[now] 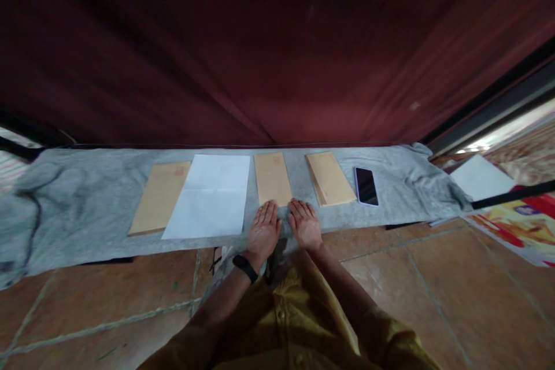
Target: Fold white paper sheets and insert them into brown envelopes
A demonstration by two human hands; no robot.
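Note:
A single brown envelope [273, 178] with a small reddish mark lies flat in front of me. My left hand [264, 228] rests palm down at its lower left corner, fingers stretched out and holding nothing. At the lower right corner lies my right hand [305, 225], also flat with its fingers extended. White paper sheets [212, 196] with faint fold creases lie left of the envelope, partly over a stack of brown envelopes [156, 196]. To the right is another stack of brown envelopes [330, 179], slightly fanned along its left edge.
A grey cloth [87, 202] covers the narrow table. A phone [366, 187] with a dark screen lies right of the right stack. Behind the table hangs a dark red curtain [269, 69]. A colourful printed box [515, 222] and a white sheet [482, 176] are at the far right.

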